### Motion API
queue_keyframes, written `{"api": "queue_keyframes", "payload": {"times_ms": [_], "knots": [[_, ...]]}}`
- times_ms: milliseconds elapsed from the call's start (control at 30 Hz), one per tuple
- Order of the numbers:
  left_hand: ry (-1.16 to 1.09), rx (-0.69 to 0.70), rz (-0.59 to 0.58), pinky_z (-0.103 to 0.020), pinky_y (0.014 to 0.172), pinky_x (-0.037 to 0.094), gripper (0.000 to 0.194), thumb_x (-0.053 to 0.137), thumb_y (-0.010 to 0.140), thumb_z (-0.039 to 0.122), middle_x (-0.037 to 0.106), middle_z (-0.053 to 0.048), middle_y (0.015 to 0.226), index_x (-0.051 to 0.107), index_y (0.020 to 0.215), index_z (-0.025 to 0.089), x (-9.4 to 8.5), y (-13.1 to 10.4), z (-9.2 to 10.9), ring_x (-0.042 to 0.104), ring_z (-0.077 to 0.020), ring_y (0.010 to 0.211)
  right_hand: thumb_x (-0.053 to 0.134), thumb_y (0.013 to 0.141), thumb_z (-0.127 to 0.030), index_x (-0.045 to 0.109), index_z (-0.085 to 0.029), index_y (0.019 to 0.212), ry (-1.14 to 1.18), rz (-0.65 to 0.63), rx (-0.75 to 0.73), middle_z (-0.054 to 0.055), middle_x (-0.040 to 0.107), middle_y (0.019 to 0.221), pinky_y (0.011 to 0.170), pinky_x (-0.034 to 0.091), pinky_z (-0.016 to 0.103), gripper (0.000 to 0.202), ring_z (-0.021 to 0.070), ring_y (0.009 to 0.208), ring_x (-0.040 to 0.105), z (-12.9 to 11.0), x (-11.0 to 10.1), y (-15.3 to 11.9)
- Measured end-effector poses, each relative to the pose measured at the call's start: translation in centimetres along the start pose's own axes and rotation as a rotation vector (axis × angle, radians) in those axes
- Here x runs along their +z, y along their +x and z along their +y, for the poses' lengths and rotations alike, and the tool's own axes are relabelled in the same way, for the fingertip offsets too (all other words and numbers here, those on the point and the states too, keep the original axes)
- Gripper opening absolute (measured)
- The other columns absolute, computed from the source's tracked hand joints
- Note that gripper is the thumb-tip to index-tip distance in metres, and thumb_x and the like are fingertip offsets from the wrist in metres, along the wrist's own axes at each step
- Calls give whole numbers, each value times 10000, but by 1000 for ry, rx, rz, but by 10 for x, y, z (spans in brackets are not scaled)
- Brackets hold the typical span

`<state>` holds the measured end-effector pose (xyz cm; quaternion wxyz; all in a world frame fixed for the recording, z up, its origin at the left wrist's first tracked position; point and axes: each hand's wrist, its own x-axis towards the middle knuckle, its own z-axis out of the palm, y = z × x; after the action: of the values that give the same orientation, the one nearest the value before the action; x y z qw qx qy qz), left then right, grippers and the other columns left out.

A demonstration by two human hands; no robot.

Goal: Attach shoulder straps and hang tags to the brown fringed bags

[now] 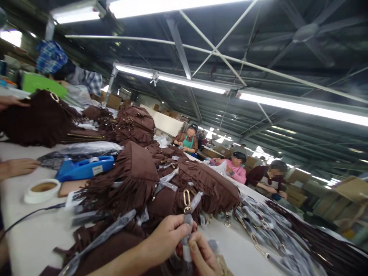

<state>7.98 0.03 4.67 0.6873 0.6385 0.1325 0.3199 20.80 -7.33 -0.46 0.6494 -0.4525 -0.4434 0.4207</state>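
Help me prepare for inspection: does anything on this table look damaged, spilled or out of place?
Nothing plainly stands out. The brown fringed bags lie loosely heaped and the wrapped straps lie tangled, but no spill or clear damage shows; the held strap shows none, though fingers partly cover it.

No wording legible from where I stand. One white label [97, 170] noted on the side of the blue tape dispenser [67, 169], on the table at left; its dark print is too small and blurred to make out. Cardboard boxes [342, 193] at far right: any markings too smeared to read.
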Motion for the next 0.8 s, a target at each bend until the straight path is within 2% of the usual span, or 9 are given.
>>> {"api": "queue_keyframes", "payload": {"times_ms": [67,167,233,300,367,467,600,800], "knots": [[87,62,52,-231,588,395,349,499,827,457,539,1,717,618,859,131,-6,-1,-5,478,-131,639,719,744,-624,577,-237,718,-110,-10,-14,-30,572,675,568,397,215,412,119,583,472,-4,4,4],[215,150,145,-244,664,399,322,439,879,405,586,-24,765,605,802,140,-15,4,-10,516,-155,728,682,757,-648,611,-221,730,-368,30,-88,-2,624,775,614,428,232,433,142,652,517,-24,-2,7],[230,136,180,-243,603,381,353,393,910,431,602,-26,747,590,839,146,-19,9,-12,513,-150,658,609,811,-659,613,-218,743,-510,52,-108,-11,596,696,600,419,231,445,140,624,513,-40,-11,6],[259,129,203,-243,549,351,374,358,934,449,602,-12,699,580,883,153,-22,14,-12,488,-141,576,527,864,-652,588,-225,730,-630,61,-67,-43,513,573,528,375,226,451,124,524,456,-52,-18,3],[351,162,237,-251,571,351,367,346,949,434,585,1,655,571,837,166,-23,18,-12,493,-144,571,506,872,-631,559,-231,707,-754,76,-38,-60,464,527,483,329,224,436,115,476,409,-57,-20,0],[509,204,268,-270,635,356,379,323,962,388,566,-7,647,527,716,186,-19,19,-13,535,-164,639,523,853,-574,534,-229,678,-927,103,-87,-54,461,545,503,321,230,386,125,518,421,-59,-16,-1],[703,196,263,-297,671,341,307,315,940,286,581,-28,699,498,710,198,-13,18,-19,538,-191,698,484,845,-465,494,-226,642,-1035,106,-131,-45,450,564,541,304,251,314,138,559,435,-59,-10,5],[858,166,268,-324,723,343,243,327,914,203,603,-55,771,489,734,202,-10,17,-18,543,-219,784,448,816,-389,471,-225,634,-1020,71,-97,-53,415,557,545,273,264,246,140,555,401,-55,-13,10]]}}
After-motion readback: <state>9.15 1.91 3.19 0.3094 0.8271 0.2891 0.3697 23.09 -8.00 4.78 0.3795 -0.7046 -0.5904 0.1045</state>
